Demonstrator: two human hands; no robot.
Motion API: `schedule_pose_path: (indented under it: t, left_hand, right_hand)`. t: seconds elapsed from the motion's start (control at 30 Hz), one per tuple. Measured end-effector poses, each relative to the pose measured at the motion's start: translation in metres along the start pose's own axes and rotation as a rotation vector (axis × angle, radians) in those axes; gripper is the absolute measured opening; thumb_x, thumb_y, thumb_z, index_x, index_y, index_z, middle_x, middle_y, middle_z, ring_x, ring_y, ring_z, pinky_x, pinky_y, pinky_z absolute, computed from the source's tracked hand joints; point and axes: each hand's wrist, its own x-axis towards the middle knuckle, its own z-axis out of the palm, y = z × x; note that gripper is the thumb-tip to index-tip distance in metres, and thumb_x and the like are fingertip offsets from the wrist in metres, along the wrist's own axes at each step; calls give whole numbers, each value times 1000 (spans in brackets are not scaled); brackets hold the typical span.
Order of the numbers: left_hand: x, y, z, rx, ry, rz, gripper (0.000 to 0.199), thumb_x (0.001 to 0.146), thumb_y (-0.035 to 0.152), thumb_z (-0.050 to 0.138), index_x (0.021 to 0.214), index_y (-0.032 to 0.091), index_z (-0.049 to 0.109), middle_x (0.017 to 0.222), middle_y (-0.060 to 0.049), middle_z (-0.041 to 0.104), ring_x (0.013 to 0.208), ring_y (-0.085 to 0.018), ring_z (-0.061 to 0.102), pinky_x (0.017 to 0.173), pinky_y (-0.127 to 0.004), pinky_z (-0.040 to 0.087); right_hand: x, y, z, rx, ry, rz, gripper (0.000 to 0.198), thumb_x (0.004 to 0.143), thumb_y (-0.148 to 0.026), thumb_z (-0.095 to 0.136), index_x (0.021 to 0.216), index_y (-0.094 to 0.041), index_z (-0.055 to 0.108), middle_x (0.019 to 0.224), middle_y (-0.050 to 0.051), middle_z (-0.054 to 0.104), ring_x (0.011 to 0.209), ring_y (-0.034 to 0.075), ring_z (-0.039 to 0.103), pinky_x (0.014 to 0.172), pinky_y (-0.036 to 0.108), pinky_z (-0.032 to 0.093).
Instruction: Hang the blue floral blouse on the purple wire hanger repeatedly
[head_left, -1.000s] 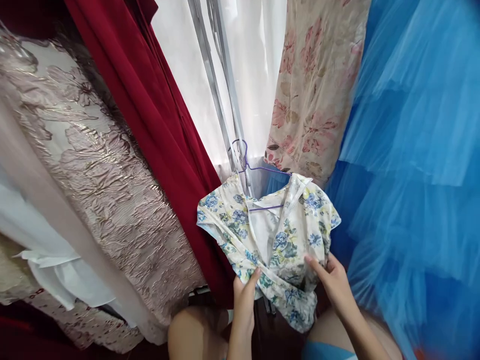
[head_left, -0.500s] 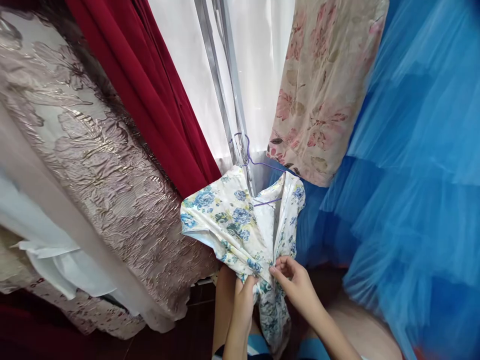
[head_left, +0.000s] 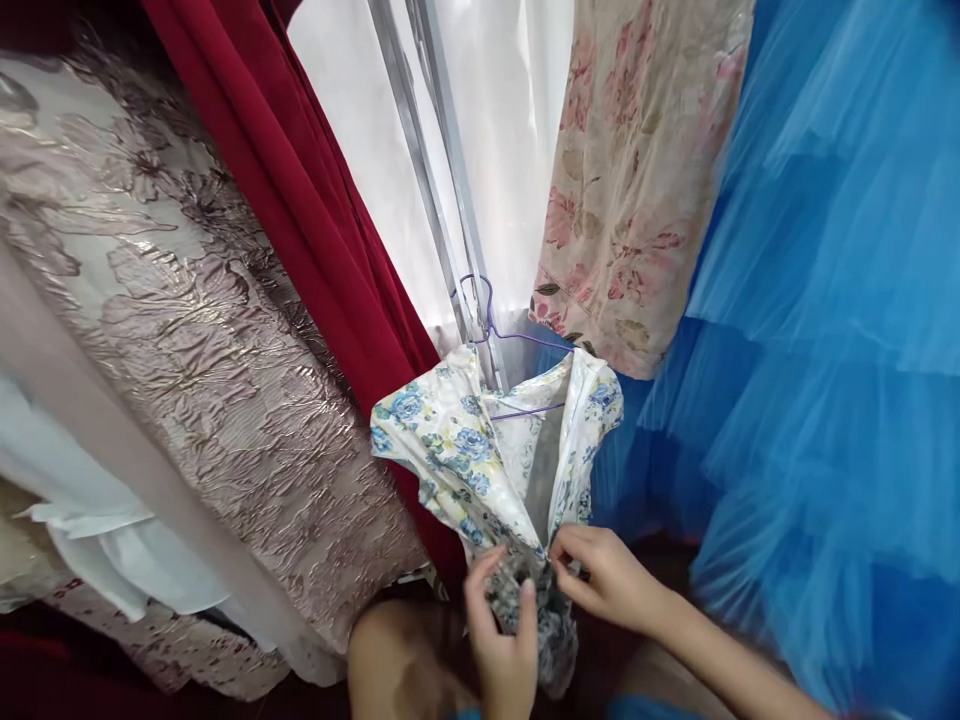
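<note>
Pinching the floral garment [head_left: 457, 440] low at its front, my right hand [head_left: 611, 575] now seems to carry the work, since my left hand [head_left: 501, 640] has loosened, thumb and finger apart.

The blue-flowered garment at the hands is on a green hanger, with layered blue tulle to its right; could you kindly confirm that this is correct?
Not quite: the hanger is purple, not green, as the head view shows. The blue-flowered garment is indeed on it, with layered blue tulle to its right.
</note>
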Motion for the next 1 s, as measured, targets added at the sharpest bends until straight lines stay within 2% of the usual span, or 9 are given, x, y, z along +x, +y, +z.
schedule_pose_path:
  t: [0.07,0.2,0.3,0.4,0.53,0.67,0.77,0.87,1.0]
  left_hand:
    - [-8,1,9,50,-160,-62,33,85,30,69,115,18,63,118,-14,66,112,-28,62,100,-39,47]
    - [-6,3,17,33,-178,-102,19,89,34,64,99,18,67,96,-11,70,92,-25,66,86,-32,51]
    - [3,8,14,43,-275,-57,15,92,32,60,92,18,64,85,-7,66,81,-21,63,77,-28,50]
    - [5,15,9,86,-350,3,15,95,29,55,86,19,60,78,-5,60,75,-18,60,73,-25,48]
    - [-11,25,10,113,-412,118,16,96,23,51,83,19,58,76,-4,57,74,-17,58,71,-24,46]
    - [-33,36,20,77,-383,171,20,96,21,48,79,21,58,75,-5,55,71,-17,57,67,-25,43]
    - [-42,38,24,76,-411,168,23,96,22,45,76,21,57,73,-5,55,69,-18,56,65,-26,42]
    - [-43,28,20,102,-467,130,23,96,23,46,76,20,57,74,-5,56,71,-18,58,67,-27,44]
    - [-24,14,4,163,-507,16,15,95,27,52,87,20,63,81,-7,63,76,-20,63,72,-28,48]
  right_hand:
    - [6,-3,-10,-49,-84,-97,14,87,-16,50,86,-22,63,77,3,63,71,18,55,67,27,41]
    - [18,-8,-20,-173,-143,-209,19,91,-18,46,90,-22,64,80,5,66,76,20,58,73,29,43]
    - [29,-4,-26,-235,-109,-255,22,94,-21,44,93,-22,65,83,6,67,79,21,59,76,31,44]
    - [49,6,-39,-258,-6,-299,20,94,-21,45,91,-22,65,81,6,67,76,19,59,71,29,43]
    - [96,12,-67,-405,230,-291,18,93,-20,44,88,-20,61,80,5,65,72,17,57,66,27,41]
    - [153,2,-95,-505,381,-338,14,94,-19,45,89,-19,58,85,5,64,79,17,58,69,26,40]
    - [187,-8,-111,-543,488,-308,14,95,-18,44,90,-17,56,85,5,62,79,17,58,68,24,37]
    - [201,-12,-116,-565,529,-263,11,93,-15,46,90,-16,56,86,4,62,79,16,57,65,23,34]
    - [191,-10,-110,-522,557,-288,9,94,-17,49,90,-17,57,82,3,61,74,16,57,65,24,34]
